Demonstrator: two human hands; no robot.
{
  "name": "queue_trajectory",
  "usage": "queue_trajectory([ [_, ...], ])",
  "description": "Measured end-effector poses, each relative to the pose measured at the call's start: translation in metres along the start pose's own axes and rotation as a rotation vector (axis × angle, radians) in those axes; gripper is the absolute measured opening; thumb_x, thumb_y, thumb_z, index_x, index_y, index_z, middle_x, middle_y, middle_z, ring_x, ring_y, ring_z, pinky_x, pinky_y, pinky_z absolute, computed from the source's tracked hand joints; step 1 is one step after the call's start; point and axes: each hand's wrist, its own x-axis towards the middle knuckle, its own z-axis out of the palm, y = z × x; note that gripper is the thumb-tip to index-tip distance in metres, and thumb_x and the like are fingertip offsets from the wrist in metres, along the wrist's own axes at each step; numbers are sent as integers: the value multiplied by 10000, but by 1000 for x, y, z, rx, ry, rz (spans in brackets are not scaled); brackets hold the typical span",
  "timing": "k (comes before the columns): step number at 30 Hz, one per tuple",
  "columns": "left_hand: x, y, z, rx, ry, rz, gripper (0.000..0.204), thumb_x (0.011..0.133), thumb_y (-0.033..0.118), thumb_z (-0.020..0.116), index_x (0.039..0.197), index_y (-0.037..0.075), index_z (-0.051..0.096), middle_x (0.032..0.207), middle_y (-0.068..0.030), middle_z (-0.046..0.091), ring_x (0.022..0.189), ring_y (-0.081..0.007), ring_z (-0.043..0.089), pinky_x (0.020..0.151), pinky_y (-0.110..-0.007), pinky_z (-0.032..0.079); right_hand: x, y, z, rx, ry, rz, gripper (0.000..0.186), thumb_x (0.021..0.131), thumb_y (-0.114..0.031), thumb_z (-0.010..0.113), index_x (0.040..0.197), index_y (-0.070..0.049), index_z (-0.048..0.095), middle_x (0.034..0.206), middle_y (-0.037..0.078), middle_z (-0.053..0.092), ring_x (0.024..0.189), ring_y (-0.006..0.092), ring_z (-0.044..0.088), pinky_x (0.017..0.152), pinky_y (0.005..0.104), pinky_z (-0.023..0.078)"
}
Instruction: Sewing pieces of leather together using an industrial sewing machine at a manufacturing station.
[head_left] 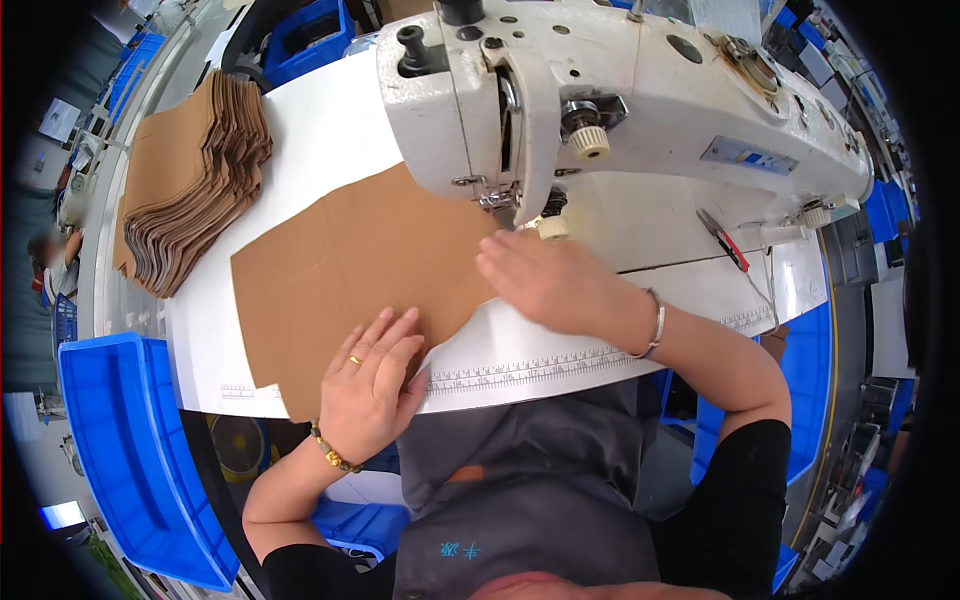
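Note:
A flat brown panel [335, 260] lies on the white sewing table [300, 130], its right part reaching the needle area of a white sewing machine [640, 80]. My left hand [372, 385] rests with outstretched fingers on the panel's lower edge. My right hand [545, 280] lies with extended fingers on the panel's right edge, just below the presser foot [497, 200]; its thumb is hidden. A stack of similar brown pieces [185, 175] sits at the upper left of the table.
Red-handled scissors [730, 240] lie on the machine bed at right, and a printed ruler strip runs along the front edge. Blue bins [125, 450] stand left, right and below the table. A partly visible person [55, 250] is at the far left.

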Motion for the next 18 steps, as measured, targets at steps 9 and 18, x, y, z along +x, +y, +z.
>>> queue_trajectory([
  [9, 26, -4, 19, 118, -210, 123, 571, 830, 140, 729, 1385, 76, 613, 1468, -101, 593, 1355, -319, 563, 1090, -470, 481, -99, 54, -27, -191, -8, 226, 433, 892, -98, 588, 1318, -36, 634, 1380, 132, 650, 1300, 288, 608, 1075, 416, 501],
  [18, 77, 5, 27, 163, -291, 200, 788, 871, 540, 691, 1442, 17, 545, 1526, -145, 525, 1368, -339, 529, 1098, -481, 450, -110, 63, -49, -264, -14, 289, 446, 859, -41, 595, 1301, -39, 648, 1390, 95, 652, 1259, 282, 628, 1028, 418, 533],
])
